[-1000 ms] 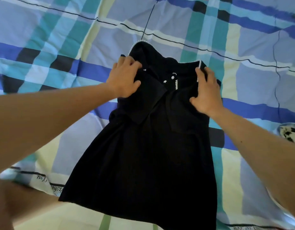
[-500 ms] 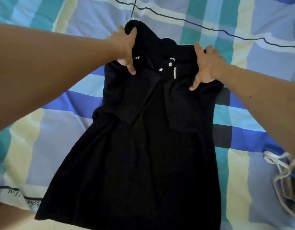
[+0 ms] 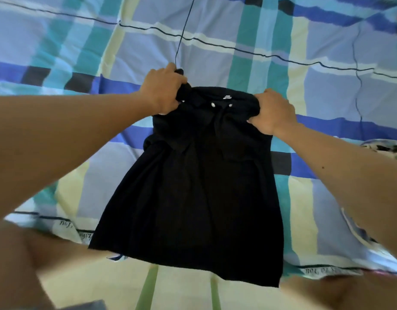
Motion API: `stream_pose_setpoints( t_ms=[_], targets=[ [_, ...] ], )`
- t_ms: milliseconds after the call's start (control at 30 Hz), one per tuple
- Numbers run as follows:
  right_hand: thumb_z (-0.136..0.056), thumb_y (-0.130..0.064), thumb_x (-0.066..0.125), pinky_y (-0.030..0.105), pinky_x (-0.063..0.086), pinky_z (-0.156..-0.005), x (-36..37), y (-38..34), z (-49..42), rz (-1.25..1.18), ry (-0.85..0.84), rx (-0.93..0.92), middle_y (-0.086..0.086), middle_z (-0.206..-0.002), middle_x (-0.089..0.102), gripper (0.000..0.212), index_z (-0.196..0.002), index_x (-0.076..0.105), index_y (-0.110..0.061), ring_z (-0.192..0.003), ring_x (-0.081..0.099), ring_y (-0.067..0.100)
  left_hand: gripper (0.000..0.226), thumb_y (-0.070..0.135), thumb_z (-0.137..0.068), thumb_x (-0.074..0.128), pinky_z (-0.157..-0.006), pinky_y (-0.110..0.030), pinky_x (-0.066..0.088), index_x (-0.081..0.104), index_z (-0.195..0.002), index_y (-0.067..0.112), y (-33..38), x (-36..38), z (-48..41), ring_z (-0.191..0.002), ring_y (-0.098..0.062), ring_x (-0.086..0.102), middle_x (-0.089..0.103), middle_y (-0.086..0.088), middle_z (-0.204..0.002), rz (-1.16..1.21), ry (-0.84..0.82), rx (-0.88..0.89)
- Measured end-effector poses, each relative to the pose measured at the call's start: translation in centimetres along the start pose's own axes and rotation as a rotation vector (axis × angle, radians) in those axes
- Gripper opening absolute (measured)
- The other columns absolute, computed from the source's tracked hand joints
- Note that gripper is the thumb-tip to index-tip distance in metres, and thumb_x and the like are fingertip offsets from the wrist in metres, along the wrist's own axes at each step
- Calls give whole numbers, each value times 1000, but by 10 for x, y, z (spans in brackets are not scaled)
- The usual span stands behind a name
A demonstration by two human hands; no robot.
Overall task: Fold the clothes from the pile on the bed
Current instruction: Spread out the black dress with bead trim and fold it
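Black dress (image 3: 193, 186) with small pale buttons is lying mid-frame on the plaid bedspread (image 3: 260, 41), hem at 6 o'clock. Left hand (image 3: 163, 91) and right hand (image 3: 271, 111) are gripping its bunched top corners at 12 o'clock, fingers curled round the cloth.

Black garment (image 3: 197, 180) flat on bed

The garment (image 3: 197, 182) lay on the bed (image 3: 237, 41), hem nearest the person. The left hand (image 3: 163, 91) and right hand (image 3: 272, 113) gripped its far corners.
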State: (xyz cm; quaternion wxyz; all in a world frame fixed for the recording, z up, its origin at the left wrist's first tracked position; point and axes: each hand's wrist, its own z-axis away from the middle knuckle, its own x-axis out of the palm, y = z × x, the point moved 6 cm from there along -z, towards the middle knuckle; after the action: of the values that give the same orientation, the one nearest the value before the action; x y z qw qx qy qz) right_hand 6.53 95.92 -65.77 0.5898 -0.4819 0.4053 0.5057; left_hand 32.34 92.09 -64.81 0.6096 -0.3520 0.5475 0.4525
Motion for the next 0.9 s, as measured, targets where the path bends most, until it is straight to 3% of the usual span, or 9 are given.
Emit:
stream_pose_setpoints(
  t_ms=[233, 333, 467, 533, 600, 667, 767, 833, 900],
  targets=[
    [-77, -23, 67, 38, 41, -65, -50, -32, 119, -36, 176, -75, 5, -96, 49, 23, -98, 59, -17, -87, 57, 38, 25, 14, -71, 71, -78, -47, 41, 59, -94, 13, 5, -50, 123, -74, -42, 56, 51, -18, -104, 31, 146, 92],
    [-77, -27, 72, 40, 42, -65, -30, -39, 179, -108, 183, -88, 9, -108, 51, 35, -106, 55, -16, -93, 57, 37, 34, 24, -64, 73, -73, -42, 39, 60, -93, 14, 16, -30, 184, -80, -40, 58, 51, -17, -109, 35, 114, 191],
    [-64, -45, 85, 44, 47, -82, 35, -41, 260, -150, -122, -129, 0, -108, 46, 57, -104, 50, -24, -95, 53, 24, 41, 43, -61, 82, -83, -40, 42, 61, -92, 26, 30, 24, 266, -98, -26, 58, 47, -3, -121, 59, -176, 369],
    [-64, -59, 81, 39, 41, -78, 67, -34, 291, -83, -332, -124, -4, -98, 52, 55, -93, 48, -26, -86, 52, 19, 34, 49, -65, 78, -83, -39, 45, 56, -82, 31, 28, 41, 292, -85, -16, 58, 46, 9, -111, 137, -253, 407],
    [-72, -60, 76, 38, 44, -72, 82, -26, 308, -194, -407, -60, -1, -88, 59, 51, -89, 49, -21, -79, 57, 22, 35, 47, -73, 75, -73, -41, 49, 44, -80, 31, 28, 44, 302, -70, -13, 53, 44, 13, -96, 302, -190, 374],
    [-80, -51, 74, 40, 50, -71, 83, -18, 311, -354, -299, 14, 4, -83, 61, 43, -90, 50, -17, -77, 61, 25, 31, 46, -78, 67, -69, -44, 51, 42, -89, 31, 30, 40, 302, -71, -15, 52, 44, 10, -94, 391, -67, 307],
    [-84, -43, 73, 39, 53, -83, 74, -8, 304, -335, 9, 81, 1, -103, 55, 35, -102, 52, -20, -95, 57, 21, 55, 52, -82, 60, -88, -39, 49, 48, -130, 26, 43, 48, 298, -103, -20, 52, 49, 1, -122, 318, -28, 239],
    [-84, -41, 74, 38, 49, -95, 74, 0, 302, -333, 83, 160, 4, -124, 48, 47, -119, 50, -22, -114, 50, 24, 59, 53, -89, 60, -98, -39, 45, 47, -141, 27, 54, 67, 299, -116, -22, 49, 48, -1, -128, 275, -221, 207],
    [-83, -40, 76, 42, 44, -103, 83, 11, 302, -410, 30, 283, 10, -140, 37, 67, -136, 42, -20, -127, 44, 29, 54, 56, -93, 56, -102, -40, 44, 53, -139, 29, 64, 88, 307, -119, -23, 49, 47, 0, -126, 204, -484, 219]
  ],
)
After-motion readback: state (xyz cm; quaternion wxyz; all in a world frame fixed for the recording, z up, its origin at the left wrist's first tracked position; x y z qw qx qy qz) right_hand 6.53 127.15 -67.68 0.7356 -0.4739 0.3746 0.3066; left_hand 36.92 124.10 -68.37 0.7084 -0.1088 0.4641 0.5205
